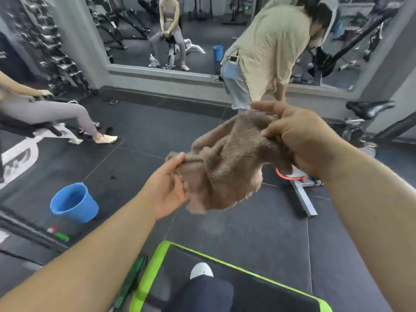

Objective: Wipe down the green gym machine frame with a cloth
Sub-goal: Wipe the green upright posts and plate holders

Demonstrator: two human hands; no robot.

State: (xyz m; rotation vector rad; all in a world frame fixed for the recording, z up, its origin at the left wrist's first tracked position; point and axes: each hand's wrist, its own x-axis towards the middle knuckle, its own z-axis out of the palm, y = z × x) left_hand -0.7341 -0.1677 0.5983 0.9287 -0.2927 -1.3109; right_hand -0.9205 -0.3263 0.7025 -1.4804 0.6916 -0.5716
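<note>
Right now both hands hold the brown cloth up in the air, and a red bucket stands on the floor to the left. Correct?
Not quite: the bucket is blue, not red, as the head view shows. The rest holds: left hand and right hand both grip the brown cloth.

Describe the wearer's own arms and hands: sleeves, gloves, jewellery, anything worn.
Both forearms are bare up to the frame edge; no sleeve shows. The left hand and right hand wear no gloves, and no ring, watch or wristband is visible. No markings show on either arm.
</note>
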